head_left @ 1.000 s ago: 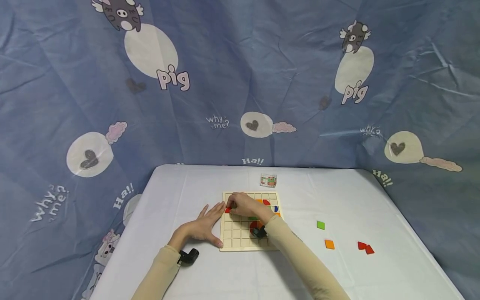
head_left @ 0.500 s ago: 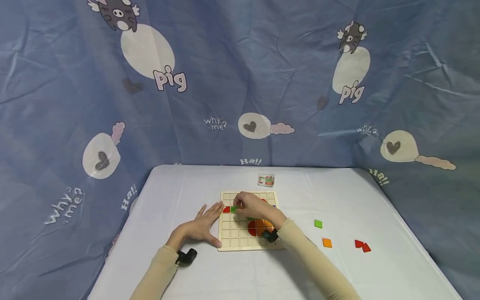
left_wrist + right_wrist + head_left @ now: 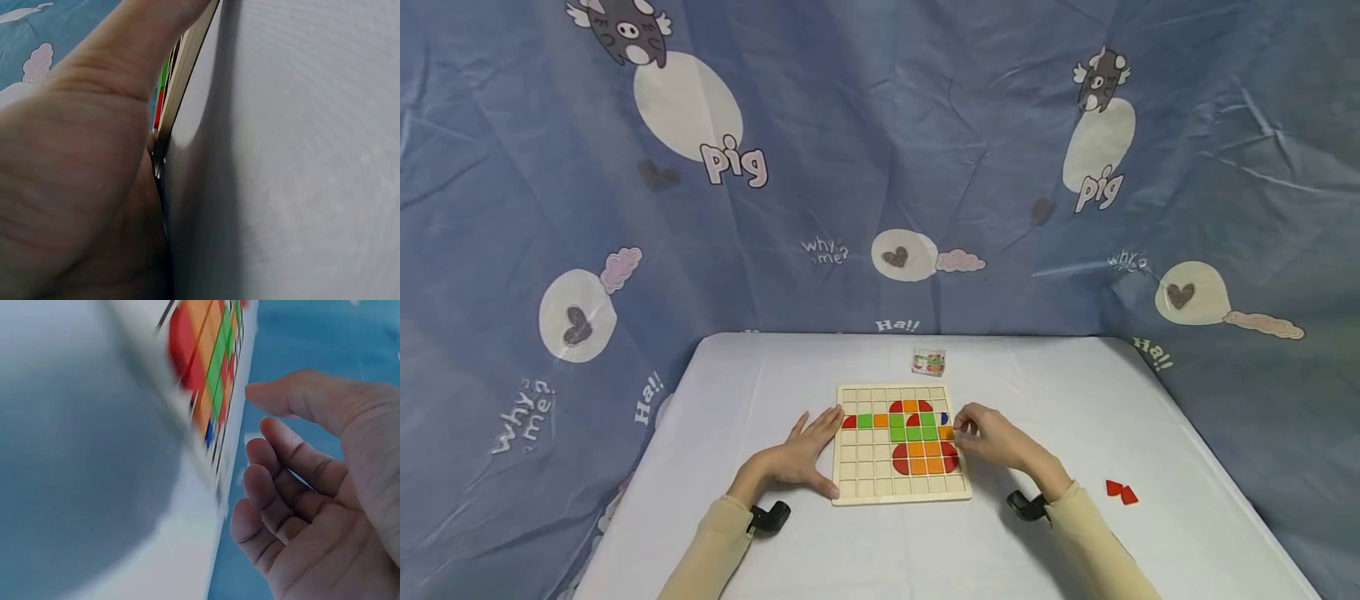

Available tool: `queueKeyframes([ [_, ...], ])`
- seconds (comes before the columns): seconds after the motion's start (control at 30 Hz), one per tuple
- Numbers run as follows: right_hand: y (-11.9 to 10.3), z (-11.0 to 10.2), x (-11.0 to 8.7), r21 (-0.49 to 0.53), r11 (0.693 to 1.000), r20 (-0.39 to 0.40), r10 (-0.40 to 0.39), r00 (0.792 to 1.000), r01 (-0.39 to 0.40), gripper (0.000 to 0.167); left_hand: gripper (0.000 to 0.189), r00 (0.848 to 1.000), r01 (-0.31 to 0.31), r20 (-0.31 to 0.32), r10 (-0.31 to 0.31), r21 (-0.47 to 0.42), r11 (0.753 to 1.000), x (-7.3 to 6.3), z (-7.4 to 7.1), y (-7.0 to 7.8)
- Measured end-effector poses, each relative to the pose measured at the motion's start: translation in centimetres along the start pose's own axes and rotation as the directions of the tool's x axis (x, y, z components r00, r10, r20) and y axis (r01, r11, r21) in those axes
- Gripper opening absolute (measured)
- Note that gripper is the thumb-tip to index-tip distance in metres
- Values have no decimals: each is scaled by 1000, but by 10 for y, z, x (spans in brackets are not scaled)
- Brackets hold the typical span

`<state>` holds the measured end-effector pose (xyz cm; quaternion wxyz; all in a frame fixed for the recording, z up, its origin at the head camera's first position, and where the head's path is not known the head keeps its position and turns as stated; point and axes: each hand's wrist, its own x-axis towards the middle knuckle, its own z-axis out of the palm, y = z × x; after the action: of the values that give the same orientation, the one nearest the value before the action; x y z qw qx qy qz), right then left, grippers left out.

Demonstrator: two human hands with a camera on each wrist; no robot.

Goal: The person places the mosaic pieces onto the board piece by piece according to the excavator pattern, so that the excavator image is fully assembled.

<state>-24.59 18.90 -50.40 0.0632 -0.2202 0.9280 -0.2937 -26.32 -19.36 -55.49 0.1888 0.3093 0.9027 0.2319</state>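
A wooden grid board [image 3: 868, 483] lies on the white table, holding red, green and orange pieces and one blue piece [image 3: 944, 418]. Along its left edge my left hand [image 3: 797, 457] rests with fingers and thumb spread, touching the rim. At the left of one row are a red piece [image 3: 849, 422], a green tile [image 3: 865, 421] and an orange tile [image 3: 881, 421]. My right hand [image 3: 1000, 440] hovers by the board's right edge, near another orange tile [image 3: 946, 432]. In the right wrist view its thumb and fingers [image 3: 258, 481] are loosely bent and apart, with nothing between them.
Behind the board lies a small patterned card [image 3: 928, 362]. Two red pieces [image 3: 1122, 492] lie on the table at right. A blue printed cloth [image 3: 820, 183] hangs at the back. Black cameras sit on both wrists.
My right hand has moved from the board's left part to its right edge, uncovering the green and orange tiles beside the red piece. The loose green and orange tiles are now out of sight.
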Motion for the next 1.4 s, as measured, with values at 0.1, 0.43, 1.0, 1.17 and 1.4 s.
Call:
queueKeyframes([
  [0.1, 22, -11, -22, 4, 999, -55, 50, 997, -50, 19, 136, 1000, 7, -3, -7, -3, 1000, -1, 1, 2],
  [0.43, 80, -39, -79, 32, 971, -96, 240, 966, -238, 32, 135, 1000, 1, -18, -1, 7, 1000, -1, 5, 5],
  [1.0, 98, -29, -82, 48, 945, -87, 328, 941, -325, 24, 134, 1000, 11, -11, -11, -16, 1000, -4, 2, 10],
  [1.17, 92, -30, -79, 40, 953, -97, 303, 948, -301, 25, 134, 1000, 3, -11, -4, -22, 1000, -3, 2, 8],
  [1.4, 64, -27, -61, 52, 981, -137, 190, 972, -185, 23, 133, 1000, -5, -9, 5, -12, 1000, -4, 2, 7],
])
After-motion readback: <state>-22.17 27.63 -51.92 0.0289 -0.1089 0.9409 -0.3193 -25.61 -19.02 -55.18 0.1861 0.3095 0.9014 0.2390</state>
